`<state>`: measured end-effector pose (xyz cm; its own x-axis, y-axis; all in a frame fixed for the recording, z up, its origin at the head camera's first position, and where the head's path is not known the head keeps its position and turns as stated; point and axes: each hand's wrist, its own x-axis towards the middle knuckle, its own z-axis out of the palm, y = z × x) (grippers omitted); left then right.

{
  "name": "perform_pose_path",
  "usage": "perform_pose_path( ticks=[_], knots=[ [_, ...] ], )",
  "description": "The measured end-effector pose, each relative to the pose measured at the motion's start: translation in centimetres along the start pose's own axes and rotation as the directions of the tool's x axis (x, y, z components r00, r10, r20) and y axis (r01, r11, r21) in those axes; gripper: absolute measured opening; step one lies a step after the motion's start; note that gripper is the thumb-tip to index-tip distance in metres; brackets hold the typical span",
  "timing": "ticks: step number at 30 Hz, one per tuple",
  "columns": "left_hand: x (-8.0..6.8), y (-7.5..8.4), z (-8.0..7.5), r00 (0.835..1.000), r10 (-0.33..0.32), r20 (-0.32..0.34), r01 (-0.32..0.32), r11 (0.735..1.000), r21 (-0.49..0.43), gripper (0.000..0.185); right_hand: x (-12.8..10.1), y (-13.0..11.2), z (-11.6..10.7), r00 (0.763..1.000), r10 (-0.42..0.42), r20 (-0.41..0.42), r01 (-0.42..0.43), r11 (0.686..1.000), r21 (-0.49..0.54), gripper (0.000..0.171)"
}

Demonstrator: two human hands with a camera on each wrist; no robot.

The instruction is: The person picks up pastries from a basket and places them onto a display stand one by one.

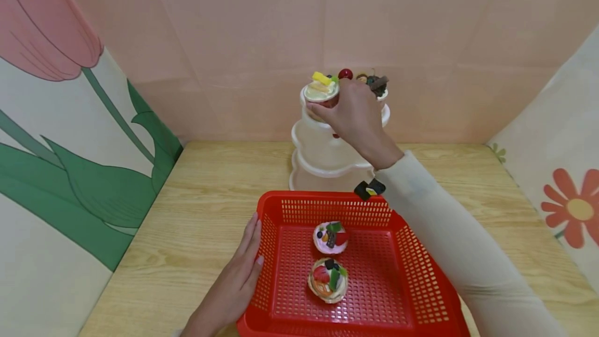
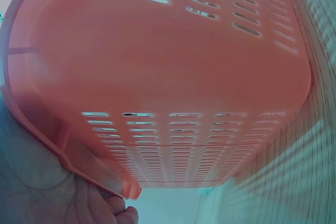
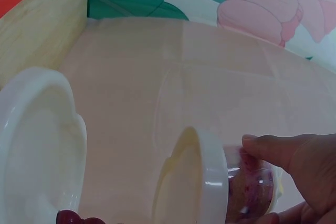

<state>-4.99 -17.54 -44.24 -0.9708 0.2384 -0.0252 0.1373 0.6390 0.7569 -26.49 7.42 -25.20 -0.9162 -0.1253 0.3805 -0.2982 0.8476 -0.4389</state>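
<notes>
From the head view, the right hand (image 1: 352, 113) is curled round a cream-topped cupcake (image 1: 321, 91) at the top tier of a white tiered stand (image 1: 323, 157) at the back of the wooden table (image 1: 206, 207), while the left hand (image 1: 241, 269) lies flat, fingers straight, against the left wall of the red basket (image 1: 402, 269), where two more cupcakes (image 1: 329, 259) sit. The left wrist view shows only the basket's slotted wall with the palm against its rim. In the right wrist view, fingers (image 3: 273, 150) pinch the cupcake's clear cup (image 3: 252, 184) just over the top tier's edge. It looks like the placing or lifting step at the stand; the next move seems to call for keeping the cup level beside its neighbours there.
</notes>
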Motion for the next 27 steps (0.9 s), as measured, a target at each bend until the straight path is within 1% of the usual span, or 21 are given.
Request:
perform_pose_path(
  ticks=[5, 11, 15, 19, 24, 27],
  knots=[
    [0.0, 0.0, 0.0, 1.0, -0.007, 0.009, 0.007, 1.0, -0.012, 0.069, 0.3, -0.1, -0.2, 1.0, -0.014, 0.022, 0.015, 0.999, -0.045, 0.053],
    [0.0, -0.1, 0.0, 1.0, 0.013, -0.004, -0.013, 1.0, 0.016, 0.069, 0.4, -0.4, -0.6, 0.998, -0.021, 0.053, 0.024, 0.998, -0.063, 0.051],
    [0.1, 0.0, 0.1, 1.0, 0.026, -0.011, -0.025, 0.999, 0.028, 0.068, 0.5, -0.5, -0.8, 0.997, -0.029, 0.069, 0.035, 0.995, -0.095, 0.052],
    [0.2, 0.1, 0.1, 1.0, 0.007, -0.002, -0.007, 1.0, 0.018, 0.069, 0.6, -0.4, -1.1, 0.996, -0.042, 0.085, 0.052, 0.991, -0.125, 0.056],
    [0.3, 0.2, 0.1, 1.0, -0.009, 0.005, 0.009, 1.0, 0.01, 0.069, 0.5, 0.0, -1.4, 0.995, -0.048, 0.084, 0.057, 0.993, -0.108, 0.06],
    [0.3, 0.2, 0.1, 1.0, 0.004, -0.005, -0.004, 1.0, 0.022, 0.07, 0.3, 0.1, -1.6, 0.995, -0.051, 0.084, 0.058, 0.995, -0.083, 0.061]
  ],
)
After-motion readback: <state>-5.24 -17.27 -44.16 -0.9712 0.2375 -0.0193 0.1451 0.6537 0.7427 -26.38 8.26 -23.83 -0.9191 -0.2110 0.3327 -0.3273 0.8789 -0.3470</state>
